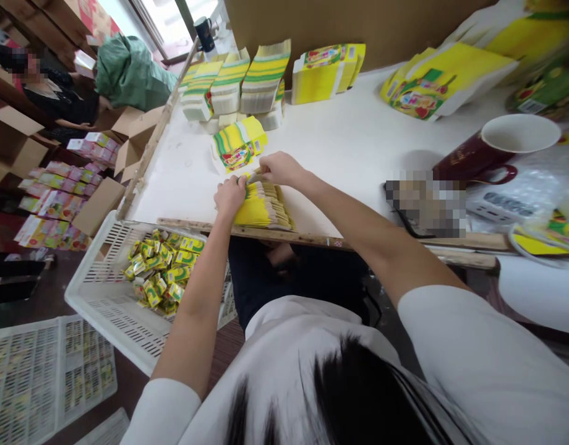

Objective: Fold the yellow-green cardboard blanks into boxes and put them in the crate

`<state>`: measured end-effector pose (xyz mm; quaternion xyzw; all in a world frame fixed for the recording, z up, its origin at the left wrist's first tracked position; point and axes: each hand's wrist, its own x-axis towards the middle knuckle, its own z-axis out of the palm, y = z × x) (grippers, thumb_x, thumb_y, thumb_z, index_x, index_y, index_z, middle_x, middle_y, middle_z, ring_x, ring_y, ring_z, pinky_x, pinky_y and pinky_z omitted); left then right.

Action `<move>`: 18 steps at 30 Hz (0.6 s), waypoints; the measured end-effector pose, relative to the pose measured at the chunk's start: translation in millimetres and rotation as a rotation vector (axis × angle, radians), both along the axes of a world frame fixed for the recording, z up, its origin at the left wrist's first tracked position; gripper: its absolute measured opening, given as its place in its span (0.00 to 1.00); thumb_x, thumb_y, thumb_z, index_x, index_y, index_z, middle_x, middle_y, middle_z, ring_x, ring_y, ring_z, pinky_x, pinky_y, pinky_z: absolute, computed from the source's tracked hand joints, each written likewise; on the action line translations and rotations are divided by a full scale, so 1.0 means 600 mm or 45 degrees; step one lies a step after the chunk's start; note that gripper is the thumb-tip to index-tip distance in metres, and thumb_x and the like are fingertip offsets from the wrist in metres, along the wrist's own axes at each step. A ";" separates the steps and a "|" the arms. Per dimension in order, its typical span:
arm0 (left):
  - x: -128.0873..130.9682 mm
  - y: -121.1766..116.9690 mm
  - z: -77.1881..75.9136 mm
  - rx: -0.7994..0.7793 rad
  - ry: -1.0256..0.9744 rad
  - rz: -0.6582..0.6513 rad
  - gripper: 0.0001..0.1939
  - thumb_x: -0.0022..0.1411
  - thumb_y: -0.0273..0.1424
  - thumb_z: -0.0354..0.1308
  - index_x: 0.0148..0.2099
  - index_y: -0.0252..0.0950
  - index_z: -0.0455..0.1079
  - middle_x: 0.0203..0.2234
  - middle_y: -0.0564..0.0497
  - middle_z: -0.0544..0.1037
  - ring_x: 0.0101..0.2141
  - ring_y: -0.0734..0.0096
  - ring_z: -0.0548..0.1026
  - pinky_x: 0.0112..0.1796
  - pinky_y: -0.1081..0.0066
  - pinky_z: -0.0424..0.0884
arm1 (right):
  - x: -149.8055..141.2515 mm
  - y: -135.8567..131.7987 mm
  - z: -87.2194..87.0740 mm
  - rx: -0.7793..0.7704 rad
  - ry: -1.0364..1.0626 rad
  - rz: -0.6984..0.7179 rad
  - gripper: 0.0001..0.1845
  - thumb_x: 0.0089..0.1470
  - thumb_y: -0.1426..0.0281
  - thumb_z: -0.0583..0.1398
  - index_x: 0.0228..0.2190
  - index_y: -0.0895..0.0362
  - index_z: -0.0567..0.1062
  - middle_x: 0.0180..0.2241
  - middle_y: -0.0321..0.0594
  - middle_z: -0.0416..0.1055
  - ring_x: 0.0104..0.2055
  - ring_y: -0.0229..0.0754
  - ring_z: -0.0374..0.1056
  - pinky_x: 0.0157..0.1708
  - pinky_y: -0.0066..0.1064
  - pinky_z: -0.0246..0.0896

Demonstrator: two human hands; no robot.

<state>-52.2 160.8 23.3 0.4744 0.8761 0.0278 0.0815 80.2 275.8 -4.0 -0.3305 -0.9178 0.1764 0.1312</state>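
Holding one carton (pixel 253 177) between them, head view: left hand (pixel 231 196), fingers curled almost closed at the near end; right hand (pixel 283 169), fingers bent down on the far end; exact finger contact too small to tell. Carton sits just above the stack (pixel 262 207), which stands at the table (pixel 354 145) edge, presumably so that both hands reach it easily. Bundle (pixel 238 145), lying just beyond the hands. Row (pixel 240 77), packed side by side at the back, probably to keep the front bare for handling. Basket (pixel 115 324), set low beside the table under the left arm, seemingly for easy filling; holds small boxes (pixel 164 269). Mug (pixel 493 151), maroon, kept to the right, pale lettering unreadable. Labels: yellow and green, multicoloured lettering on bundle and cartons (pixel 419 93) at right, a barcode-like patch on some; no brand legible
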 end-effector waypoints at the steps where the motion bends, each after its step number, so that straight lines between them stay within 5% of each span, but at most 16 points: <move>1: 0.000 -0.001 0.000 0.002 0.002 -0.003 0.25 0.72 0.47 0.36 0.54 0.44 0.69 0.56 0.42 0.75 0.57 0.48 0.68 0.52 0.52 0.68 | -0.004 -0.001 0.003 0.005 -0.009 -0.034 0.12 0.53 0.71 0.62 0.40 0.57 0.81 0.40 0.43 0.79 0.41 0.46 0.71 0.38 0.33 0.57; 13: 0.002 -0.007 -0.003 0.059 0.050 -0.080 0.20 0.71 0.38 0.41 0.58 0.41 0.66 0.53 0.42 0.77 0.55 0.49 0.72 0.51 0.57 0.67 | -0.050 -0.019 -0.003 0.007 0.036 -0.290 0.18 0.55 0.71 0.56 0.43 0.66 0.80 0.43 0.61 0.78 0.45 0.60 0.72 0.46 0.45 0.64; 18: 0.000 -0.006 -0.003 0.045 0.080 -0.088 0.19 0.71 0.36 0.41 0.57 0.44 0.67 0.51 0.43 0.79 0.52 0.50 0.75 0.48 0.59 0.68 | -0.078 -0.013 -0.008 -0.342 0.185 -0.374 0.18 0.56 0.67 0.59 0.43 0.66 0.80 0.40 0.59 0.79 0.43 0.58 0.74 0.42 0.43 0.69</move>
